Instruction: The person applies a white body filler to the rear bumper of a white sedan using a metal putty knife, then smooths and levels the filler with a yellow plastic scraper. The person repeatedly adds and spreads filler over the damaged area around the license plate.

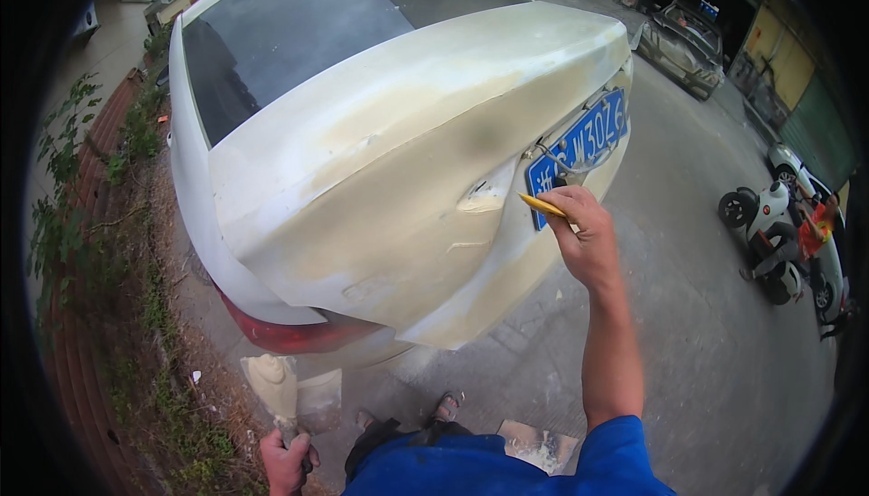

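Observation:
A white car's boot lid (398, 197) fills the middle, coated in broad beige patches of body filler. My right hand (582, 232) pinches a thin yellow spreader (542, 205) beside the blue number plate (584, 138); its edge is close to the lid, and I cannot tell if it touches. Low on the left, my left hand (288, 462) grips the handle of a putty knife (283, 419). A lump of beige filler (270, 376) sits on its wide blade, below the red tail light (294, 331). Loose wires (566, 163) hang across the plate.
A weedy strip (172, 378) and a reddish low wall (81, 333) run along the left. On the ground near my feet lies a stained sheet (539, 446). To the right, a person in orange (815, 229) is by a white scooter (771, 215); a dark car (683, 43) stands farther back.

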Demonstrator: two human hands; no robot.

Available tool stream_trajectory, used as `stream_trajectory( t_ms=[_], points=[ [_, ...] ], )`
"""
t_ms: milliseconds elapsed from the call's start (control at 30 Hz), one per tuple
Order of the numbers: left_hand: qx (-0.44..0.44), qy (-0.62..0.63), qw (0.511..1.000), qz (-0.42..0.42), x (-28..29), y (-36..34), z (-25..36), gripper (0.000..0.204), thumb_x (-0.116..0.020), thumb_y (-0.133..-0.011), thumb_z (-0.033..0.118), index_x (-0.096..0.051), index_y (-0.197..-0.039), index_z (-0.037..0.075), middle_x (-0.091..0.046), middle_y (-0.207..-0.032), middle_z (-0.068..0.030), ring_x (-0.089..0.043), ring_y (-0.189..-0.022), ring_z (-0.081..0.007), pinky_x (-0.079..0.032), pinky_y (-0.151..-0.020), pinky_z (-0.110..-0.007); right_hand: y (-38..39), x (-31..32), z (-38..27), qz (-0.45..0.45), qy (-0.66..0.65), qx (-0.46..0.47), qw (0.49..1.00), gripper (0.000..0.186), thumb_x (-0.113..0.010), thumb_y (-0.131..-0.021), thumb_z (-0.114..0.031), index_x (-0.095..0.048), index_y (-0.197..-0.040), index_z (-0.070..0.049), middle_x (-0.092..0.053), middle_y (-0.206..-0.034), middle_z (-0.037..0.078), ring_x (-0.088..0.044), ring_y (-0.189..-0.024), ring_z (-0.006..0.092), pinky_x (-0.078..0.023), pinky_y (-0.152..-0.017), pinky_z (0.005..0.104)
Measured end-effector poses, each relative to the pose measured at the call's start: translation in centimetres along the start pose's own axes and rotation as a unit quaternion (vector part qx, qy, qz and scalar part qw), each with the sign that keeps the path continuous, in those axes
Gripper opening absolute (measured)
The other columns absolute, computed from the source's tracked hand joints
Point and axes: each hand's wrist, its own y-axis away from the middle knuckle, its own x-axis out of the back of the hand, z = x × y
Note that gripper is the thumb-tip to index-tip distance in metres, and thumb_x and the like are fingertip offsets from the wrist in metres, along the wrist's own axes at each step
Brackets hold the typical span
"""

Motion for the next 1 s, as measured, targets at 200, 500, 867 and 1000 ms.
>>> stream_trajectory(
  t_ms=[200, 500, 867, 1000],
  points=[
    [-0.006, -0.015, 1.000, -0.015, 0.4, 0.0, 0.2, 0.021, -0.070, -0.088, 0.019, -0.059, -0.085, 0.001, -0.056, -0.053, -0.0062, -0.052, -0.038, -0.0132, -0.039, -0.038, -0.026, 0.5, -1.6, -0.8, 0.013, -0.020, 0.027, 0.999, 0.029, -0.069, -0.081, 0.010, -0.072, -0.108, -0.003, -0.069, -0.100, 0.010, -0.065, -0.091, 0.0254, -0.053, -0.077, 0.0321],
    [-0.017, 0.005, 1.000, -0.017, 0.2, 0.2, 0.3, 0.020, -0.069, -0.089, 0.018, -0.059, -0.084, 0.001, -0.056, -0.053, -0.0064, -0.052, -0.039, -0.0142, -0.041, -0.039, -0.027, -0.5, -2.1, -1.9, -0.012, 0.029, 0.087, 0.996, 0.030, -0.067, -0.077, 0.009, -0.072, -0.104, -0.003, -0.068, -0.098, 0.010, -0.061, -0.091, 0.0293, -0.050, -0.080, 0.0370],
    [-0.011, -0.011, 0.999, -0.032, -0.4, 0.2, 1.2, 0.020, -0.067, -0.089, 0.018, -0.058, -0.085, 0.000, -0.057, -0.055, -0.0077, -0.053, -0.041, -0.0146, -0.042, -0.040, -0.027, -3.7, 0.1, -1.7, -0.130, -0.012, 0.089, 0.987, 0.029, -0.068, -0.079, 0.008, -0.073, -0.105, -0.004, -0.069, -0.101, 0.009, -0.062, -0.094, 0.0278, -0.051, -0.080, 0.0365],
    [-0.014, -0.011, 0.999, -0.029, 0.1, 0.1, 0.6, 0.021, -0.067, -0.089, 0.018, -0.058, -0.085, 0.000, -0.057, -0.055, -0.0078, -0.053, -0.041, -0.0146, -0.042, -0.040, -0.027, -2.7, 0.7, -1.7, -0.082, -0.026, 0.065, 0.994, 0.033, -0.067, -0.081, 0.011, -0.072, -0.109, -0.005, -0.069, -0.104, 0.010, -0.064, -0.093, 0.0275, -0.052, -0.078, 0.0335]
  ],
)
